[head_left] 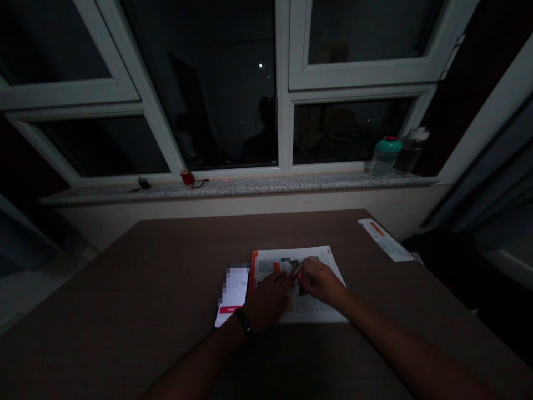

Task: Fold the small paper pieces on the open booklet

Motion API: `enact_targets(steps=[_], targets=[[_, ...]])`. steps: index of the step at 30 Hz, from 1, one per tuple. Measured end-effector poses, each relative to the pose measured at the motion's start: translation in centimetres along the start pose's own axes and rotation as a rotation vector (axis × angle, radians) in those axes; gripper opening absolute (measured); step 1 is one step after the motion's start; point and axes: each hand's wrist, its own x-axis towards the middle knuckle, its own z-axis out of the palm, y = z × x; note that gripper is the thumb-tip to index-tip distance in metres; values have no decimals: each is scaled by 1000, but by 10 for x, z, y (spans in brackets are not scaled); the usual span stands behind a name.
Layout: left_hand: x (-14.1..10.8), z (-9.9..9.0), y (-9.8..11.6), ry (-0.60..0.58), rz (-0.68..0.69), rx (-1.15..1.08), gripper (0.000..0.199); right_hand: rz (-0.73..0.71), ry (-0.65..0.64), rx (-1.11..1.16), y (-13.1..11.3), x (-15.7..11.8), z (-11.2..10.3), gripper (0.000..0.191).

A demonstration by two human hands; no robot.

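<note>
While both forearms reach in over the bench (125, 289), the left hand (266, 303), a black band (244, 323) around its wrist, and the right hand (320, 282) meet over a printed booklet (318, 315). The two hands are close together, their fingertips converging near the middle of the page. In this dim light, I cannot tell whether they are pinching something or only touching the paper. Both hands stay low over the page, which looks like a steady way to keep the booklet from sliding during fine finger work. The booklet lies flat on the bench, its orange-edged side just beside a smartphone (231, 297) whose screen is blurred apart from a red bar. Farther right, a loose printed slip (385, 239) sits at the bench's far corner. Beyond the bench runs a speckled stone windowsill (237, 188). It carries a small black object (144, 183), a small red object (187, 178) with a dark cord, and a teal-lidded jar (385, 156) beside a clear bottle (410, 151), all below a white-framed window (283, 83) dark with night.
</note>
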Motion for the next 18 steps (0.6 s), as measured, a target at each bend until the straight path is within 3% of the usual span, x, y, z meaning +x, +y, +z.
enact_targets(steps=[6,14,18], targets=[[1,-2,3,0,-4,3,53,-221,-122,70,1,-5,2,15],[0,-2,2,-14,3,14,57,-48,-14,-61,2,-1,1,19],[1,0,0,4,29,9,55,-167,-102,60,1,-4,3,19]])
